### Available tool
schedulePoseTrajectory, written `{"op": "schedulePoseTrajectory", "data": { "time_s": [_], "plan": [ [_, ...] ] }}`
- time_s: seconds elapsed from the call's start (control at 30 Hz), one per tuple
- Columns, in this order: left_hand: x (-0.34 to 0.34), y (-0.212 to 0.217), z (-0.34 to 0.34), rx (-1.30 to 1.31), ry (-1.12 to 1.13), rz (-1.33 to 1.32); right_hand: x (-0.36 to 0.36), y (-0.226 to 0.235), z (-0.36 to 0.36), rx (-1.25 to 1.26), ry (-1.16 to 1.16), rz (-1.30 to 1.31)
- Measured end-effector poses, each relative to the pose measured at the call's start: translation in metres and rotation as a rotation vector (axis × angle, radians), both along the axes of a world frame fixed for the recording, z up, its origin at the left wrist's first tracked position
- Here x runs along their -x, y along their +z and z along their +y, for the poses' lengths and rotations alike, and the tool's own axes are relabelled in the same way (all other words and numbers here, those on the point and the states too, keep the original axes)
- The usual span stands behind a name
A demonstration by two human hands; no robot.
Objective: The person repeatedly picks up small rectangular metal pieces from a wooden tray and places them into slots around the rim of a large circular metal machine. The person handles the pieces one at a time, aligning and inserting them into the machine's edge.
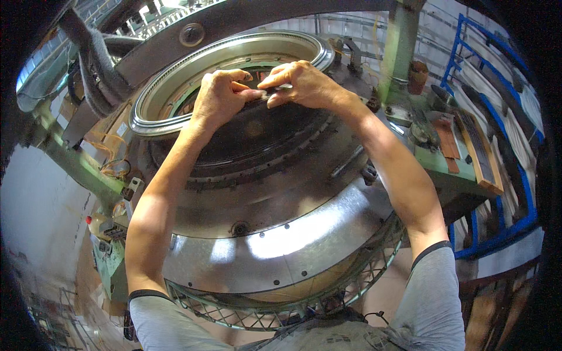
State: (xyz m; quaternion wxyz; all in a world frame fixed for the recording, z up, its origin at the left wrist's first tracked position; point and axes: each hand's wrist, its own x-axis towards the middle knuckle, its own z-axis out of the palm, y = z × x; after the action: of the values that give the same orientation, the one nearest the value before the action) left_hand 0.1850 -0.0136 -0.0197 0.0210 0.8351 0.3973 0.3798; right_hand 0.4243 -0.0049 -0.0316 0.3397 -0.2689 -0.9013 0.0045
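Both my arms reach forward over a large round machine with a broad metal skirt. My left hand is closed, its thumb and fingertips brought in close to my right hand's fingers. What it holds, if anything, is too small to make out. My right hand is pinched on a small thin whitish piece whose kind I cannot tell. Behind and below the hands lies the machine's raised metal ring, with a dark band beneath it. The hands hide part of the ring's near side.
A curved dark beam spans the far side. Green posts stand left and right. At the right are a green bench with a wooden-edged frame, a brown pot and a blue rack holding pale material.
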Motion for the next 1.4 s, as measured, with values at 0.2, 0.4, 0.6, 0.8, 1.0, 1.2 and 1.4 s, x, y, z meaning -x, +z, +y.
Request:
{"op": "schedulePoseTrajectory", "data": {
  "time_s": [0.2, 0.4, 0.6, 0.8, 1.0, 1.2, 1.4],
  "plan": [
    [-0.016, -0.002, 0.001, -0.060, 0.058, 0.060, -0.027, 0.001, -0.045, -0.239, -0.161, 0.180],
    [-0.032, -0.003, 0.007, -0.083, 0.151, 0.091, -0.078, -0.045, -0.198, -0.002, -0.237, 0.355],
    [-0.056, 0.004, 0.010, -0.094, 0.234, 0.223, -0.089, -0.104, -0.291, 0.339, -0.278, 0.592],
    [-0.029, 0.004, -0.006, -0.235, 0.312, 0.340, -0.119, -0.117, -0.340, 0.227, -0.335, 0.376],
    [0.053, -0.003, -0.015, -0.230, 0.202, 0.229, -0.187, -0.117, -0.377, 0.291, -0.476, 0.328],
    [0.114, -0.001, -0.015, 0.044, 0.327, 0.208, -0.305, -0.108, -0.362, 0.306, -0.439, 0.275],
    [0.096, -0.042, -0.067, 0.186, 0.351, -0.247, -0.495, -0.072, -0.320, 0.182, -0.579, 0.107]
  ]
}}
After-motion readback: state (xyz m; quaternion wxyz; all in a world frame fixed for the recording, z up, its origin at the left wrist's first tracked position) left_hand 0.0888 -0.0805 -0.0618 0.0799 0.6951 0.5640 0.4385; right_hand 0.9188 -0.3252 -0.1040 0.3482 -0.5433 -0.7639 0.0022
